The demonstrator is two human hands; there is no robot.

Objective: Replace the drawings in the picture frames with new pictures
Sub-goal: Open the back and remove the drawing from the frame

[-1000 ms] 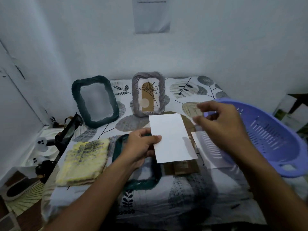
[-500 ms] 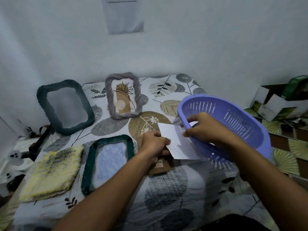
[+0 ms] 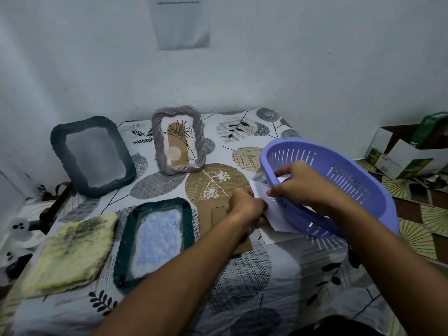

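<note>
My left hand (image 3: 247,207) pinches a white sheet of paper (image 3: 275,209) low over the bed, its far part lying against the purple basket (image 3: 358,190). My right hand (image 3: 305,185) grips the basket's near rim, and the basket sits tilted. A second white sheet (image 3: 274,237) lies under the basket's near edge. Left of my left hand lies a brown cardboard backing (image 3: 215,212). Beside it a dark green frame (image 3: 155,238) lies flat with no drawing in it. A grey frame (image 3: 179,144) with a plant drawing and another dark green frame (image 3: 92,156), holding no drawing, lean on the wall.
A yellow cloth (image 3: 70,253) lies at the near left of the patterned bedsheet (image 3: 242,275). Open cardboard boxes (image 3: 400,156) stand on the floor at the right. Dark objects and a strap (image 3: 53,207) sit off the bed's left edge. A paper notice (image 3: 181,20) hangs on the wall.
The white sheet has come down from in front of me to the basket's near edge. My right hand has moved onto the basket rim. The view has swung right.
</note>
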